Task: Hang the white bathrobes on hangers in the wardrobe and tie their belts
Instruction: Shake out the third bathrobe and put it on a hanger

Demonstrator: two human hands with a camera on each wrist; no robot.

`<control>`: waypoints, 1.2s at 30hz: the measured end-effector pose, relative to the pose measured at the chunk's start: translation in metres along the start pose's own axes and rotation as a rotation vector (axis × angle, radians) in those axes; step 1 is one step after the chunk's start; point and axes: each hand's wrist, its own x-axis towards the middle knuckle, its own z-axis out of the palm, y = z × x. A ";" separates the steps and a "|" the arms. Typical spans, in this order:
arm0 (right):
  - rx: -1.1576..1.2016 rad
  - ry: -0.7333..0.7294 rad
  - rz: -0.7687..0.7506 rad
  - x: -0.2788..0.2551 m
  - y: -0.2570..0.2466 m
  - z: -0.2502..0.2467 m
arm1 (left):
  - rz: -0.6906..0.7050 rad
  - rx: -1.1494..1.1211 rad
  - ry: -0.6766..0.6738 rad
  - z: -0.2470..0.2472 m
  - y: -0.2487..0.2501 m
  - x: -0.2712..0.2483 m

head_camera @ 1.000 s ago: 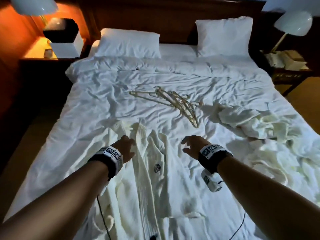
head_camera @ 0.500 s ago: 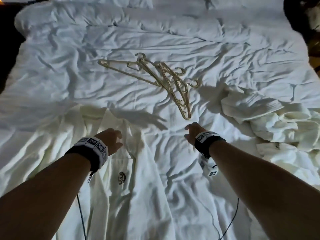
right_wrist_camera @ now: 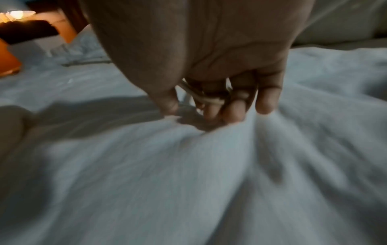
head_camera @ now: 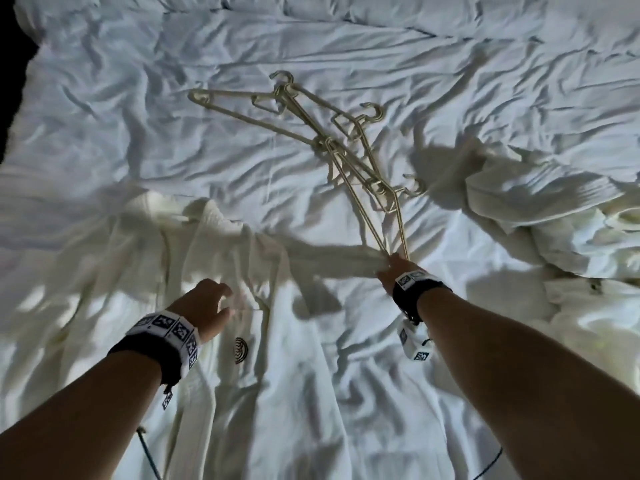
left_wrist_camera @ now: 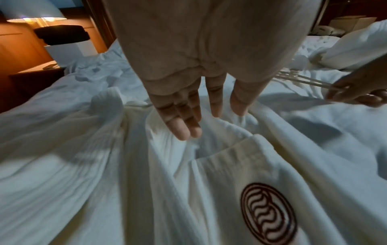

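A white bathrobe (head_camera: 221, 393) with a dark round logo lies spread on the bed, collar pointing away from me. My left hand (head_camera: 207, 303) hovers over its collar (left_wrist_camera: 230, 149) with straight fingers (left_wrist_camera: 184, 129), holding nothing. Several cream plastic hangers (head_camera: 332, 143) lie tangled on the sheet beyond the robe. My right hand (head_camera: 393, 268) grips the near ends of the hangers (right_wrist_camera: 209, 100), fingers curled round them and pressing into the sheet. The left wrist view shows that hand (left_wrist_camera: 356, 94) pinching the hanger bars (left_wrist_camera: 303, 79). A second white bathrobe (head_camera: 554, 216) lies crumpled at the right.
The rumpled white bed sheet (head_camera: 173, 133) covers nearly the whole head view. A lit lamp (left_wrist_camera: 35, 18) and a dark box stand on the nightstand at the bed's left. A pillow (left_wrist_camera: 356, 49) lies at the far right. Cables hang from both wrists.
My right hand has reached forward and closed on the near ends of the hangers. My view has dropped closer to the bed. The left hand stays over the robe's collar.
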 end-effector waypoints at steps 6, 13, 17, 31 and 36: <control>-0.009 0.304 -0.025 -0.123 -0.006 0.000 | 0.025 -0.206 0.102 -0.010 0.007 -0.068; -0.380 0.463 -0.679 -0.249 -0.021 0.018 | -0.033 -0.077 0.617 -0.018 -0.007 -0.169; -0.437 0.520 -0.928 -0.290 -0.037 0.044 | -0.042 0.175 0.462 -0.011 -0.053 -0.221; -0.188 0.547 -1.098 -0.379 -0.184 0.124 | -0.025 0.211 0.314 -0.018 -0.248 -0.293; 0.071 0.467 -0.863 -0.396 -0.209 0.157 | 0.072 0.306 0.351 -0.030 -0.278 -0.299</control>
